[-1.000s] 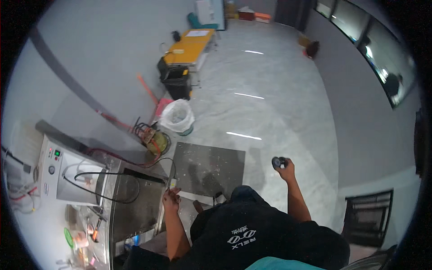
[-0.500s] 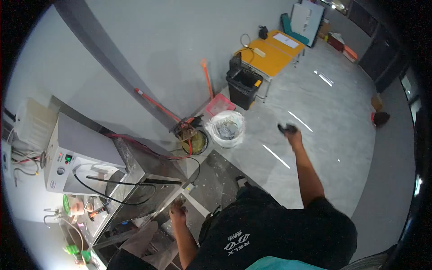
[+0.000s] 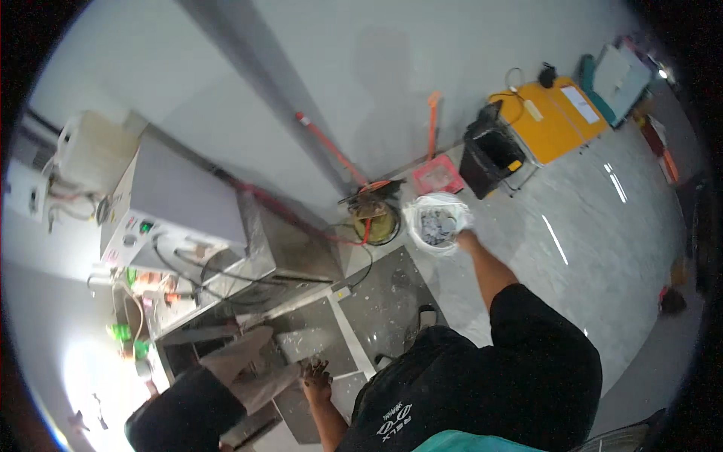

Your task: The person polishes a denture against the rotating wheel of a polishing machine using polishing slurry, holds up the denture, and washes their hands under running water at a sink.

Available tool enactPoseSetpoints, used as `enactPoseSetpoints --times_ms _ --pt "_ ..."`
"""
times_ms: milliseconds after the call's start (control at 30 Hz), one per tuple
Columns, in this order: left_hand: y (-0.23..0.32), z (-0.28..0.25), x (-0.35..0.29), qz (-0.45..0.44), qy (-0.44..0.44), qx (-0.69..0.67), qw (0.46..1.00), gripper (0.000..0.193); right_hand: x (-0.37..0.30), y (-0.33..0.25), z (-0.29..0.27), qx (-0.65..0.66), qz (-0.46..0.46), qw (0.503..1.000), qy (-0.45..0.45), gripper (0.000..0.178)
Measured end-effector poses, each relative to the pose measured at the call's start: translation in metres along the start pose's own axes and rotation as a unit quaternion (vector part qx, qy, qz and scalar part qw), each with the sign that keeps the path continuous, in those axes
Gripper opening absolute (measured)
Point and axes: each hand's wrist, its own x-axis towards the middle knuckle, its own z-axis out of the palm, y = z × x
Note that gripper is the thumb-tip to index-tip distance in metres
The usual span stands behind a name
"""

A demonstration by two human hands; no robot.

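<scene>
My right arm reaches out to a white-lined bin (image 3: 416,229) on the floor. At the bin's right rim is my right hand (image 3: 466,239). Its fingers are blurred and partly hidden over the opening, so I cannot see whether anything is in them. Crumpled grey-white waste (image 3: 434,226) lies inside the bin. Low on my left, my left hand (image 3: 318,377) hangs over the floor near the other person's trouser leg (image 3: 260,388), fingers spread and holding nothing. Dark smudges show on those fingers.
A person in a dark top (image 3: 184,410) stands at the left by the metal counter (image 3: 301,256), which carries a grey machine (image 3: 184,203). Beyond my bin are a mop bucket (image 3: 380,226), a pink dustpan (image 3: 438,175), a black bin (image 3: 482,162) and a yellow table (image 3: 561,124).
My right hand has moved from over the open floor to the white-lined bin. The dark object it held no longer shows. My view has turned left, and another person now shows more fully.
</scene>
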Motion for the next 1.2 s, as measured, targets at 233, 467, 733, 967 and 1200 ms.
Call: enactPoseSetpoints --times_ms 233,467,733,967,1200 --pt "0.001 -0.037 -0.057 0.028 0.074 -0.067 0.995 0.037 -0.114 -0.216 0.077 0.032 -0.056 0.940 -0.335 0.055" --pt "0.012 -0.162 -0.092 0.116 0.137 -0.157 0.971 0.035 -0.099 -0.300 0.120 -0.040 -0.091 0.977 -0.190 0.046" --pt "0.078 -0.257 -0.122 0.168 0.185 -0.223 0.942 0.033 -0.138 -0.349 0.145 0.159 0.061 0.953 -0.249 0.031" --pt "0.183 -0.261 -0.096 0.189 0.126 -0.244 0.943 0.036 -0.181 -0.590 0.113 0.216 -0.159 0.917 -0.295 0.023" --pt "0.338 -0.240 -0.030 0.293 -0.050 -0.173 0.939 0.028 -0.225 -0.863 0.058 0.335 -0.368 0.763 -0.412 0.025"
